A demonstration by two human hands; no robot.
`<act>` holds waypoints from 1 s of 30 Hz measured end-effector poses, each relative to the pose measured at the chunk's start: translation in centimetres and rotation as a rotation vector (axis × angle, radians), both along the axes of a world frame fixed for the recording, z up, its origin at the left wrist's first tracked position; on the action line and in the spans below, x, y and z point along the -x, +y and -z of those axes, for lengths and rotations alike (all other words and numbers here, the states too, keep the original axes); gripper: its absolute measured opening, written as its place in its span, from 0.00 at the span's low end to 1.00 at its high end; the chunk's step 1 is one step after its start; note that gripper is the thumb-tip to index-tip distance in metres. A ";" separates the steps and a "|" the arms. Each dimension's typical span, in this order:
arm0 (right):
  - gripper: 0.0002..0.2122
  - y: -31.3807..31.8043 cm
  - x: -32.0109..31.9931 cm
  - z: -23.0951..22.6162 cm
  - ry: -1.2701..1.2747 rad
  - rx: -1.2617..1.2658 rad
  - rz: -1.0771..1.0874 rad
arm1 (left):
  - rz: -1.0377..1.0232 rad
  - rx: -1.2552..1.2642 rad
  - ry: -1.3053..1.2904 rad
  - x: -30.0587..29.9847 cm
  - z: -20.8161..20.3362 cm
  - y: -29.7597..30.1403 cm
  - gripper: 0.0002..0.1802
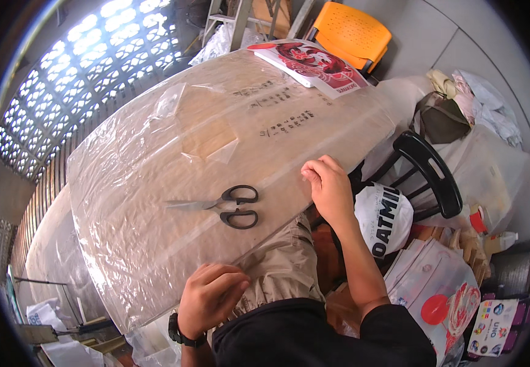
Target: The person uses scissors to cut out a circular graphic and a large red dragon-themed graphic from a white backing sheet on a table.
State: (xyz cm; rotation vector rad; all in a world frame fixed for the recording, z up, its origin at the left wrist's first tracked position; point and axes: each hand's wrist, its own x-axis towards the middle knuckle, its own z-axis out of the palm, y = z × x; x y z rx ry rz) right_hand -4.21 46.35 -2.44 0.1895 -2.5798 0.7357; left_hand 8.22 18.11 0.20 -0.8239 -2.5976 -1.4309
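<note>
Black-handled scissors (pixel 238 207) lie slightly open on the table (pixel 149 244), which is covered in clear wrinkled plastic film. Their grey blades point left. My left hand (pixel 213 296), with a dark watch on the wrist, rests at the table's near edge, below the scissors. Its fingers are loosely curled, with nothing visible in them. To the right of the scissors, my right hand (pixel 328 186) is at the table's right edge. The fingers there are bent in toward the thumb, and no object shows between them.
Printed red-and-white sheets (pixel 314 64) lie at the table's far end, by an orange chair (pixel 350 37). A brown paper patch (pixel 210 137) shows under the film. On the right stand a black chair (pixel 430 174), a white lettered bag (pixel 382 217) and a box with a colourful lid (pixel 493 327).
</note>
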 end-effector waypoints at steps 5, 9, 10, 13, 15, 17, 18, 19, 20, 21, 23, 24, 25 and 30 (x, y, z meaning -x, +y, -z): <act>0.04 -4.7 -5.7 -2.8 -0.017 0.662 -0.366 | -0.182 -0.526 -0.305 -0.8 0.6 2.1 0.14; 0.05 -8.8 -7.9 -2.0 0.122 0.516 -0.576 | -0.259 -1.028 -0.520 -1.5 1.6 3.7 0.21; 0.06 -9.2 -8.3 -1.7 0.094 0.482 -0.554 | -0.294 -1.040 -0.529 -1.6 1.9 3.6 0.20; 0.08 -9.6 -9.1 -1.1 0.144 0.459 -0.616 | -0.372 -1.183 -0.615 -1.7 2.7 2.3 0.16; 0.11 -9.9 -9.7 -1.1 0.165 0.408 -0.670 | -0.374 -1.206 -0.587 -1.8 3.2 1.3 0.13; 0.13 -10.2 -10.5 -1.3 0.145 0.418 -0.716 | -0.352 -1.117 -0.413 -2.0 3.4 0.4 0.10; 0.14 -10.2 -11.0 -1.5 0.116 0.454 -0.746 | -0.386 -1.019 -0.403 -2.3 3.4 0.1 0.08; 0.16 -10.3 -11.2 -1.5 0.130 0.495 -0.793 | -0.417 -0.989 -0.410 -2.6 3.2 -0.3 0.07; 0.13 -10.3 -11.4 -1.4 0.057 0.539 -0.807 | -0.408 -0.941 -0.440 -3.0 3.1 -0.6 0.06; 0.12 -10.2 -11.4 -1.3 -0.016 0.553 -0.830 | -0.366 -0.927 -0.444 -3.3 2.9 -1.0 0.06; 0.09 -10.0 -11.3 -0.9 -0.109 0.633 -0.835 | -0.407 -0.843 -0.554 -4.1 2.6 -1.4 0.04; 0.08 -10.1 -11.3 -0.6 -0.160 0.654 -0.890 | -0.397 -0.798 -0.571 -4.6 2.5 -1.7 0.04; 0.08 -10.2 -11.5 -0.4 -0.177 0.632 -0.934 | -0.369 -0.774 -0.589 -5.3 2.4 -2.0 0.05; 0.04 -9.9 -12.1 0.2 -0.342 0.654 -0.971 | -0.357 -0.662 -0.776 -11.2 3.4 -3.5 0.13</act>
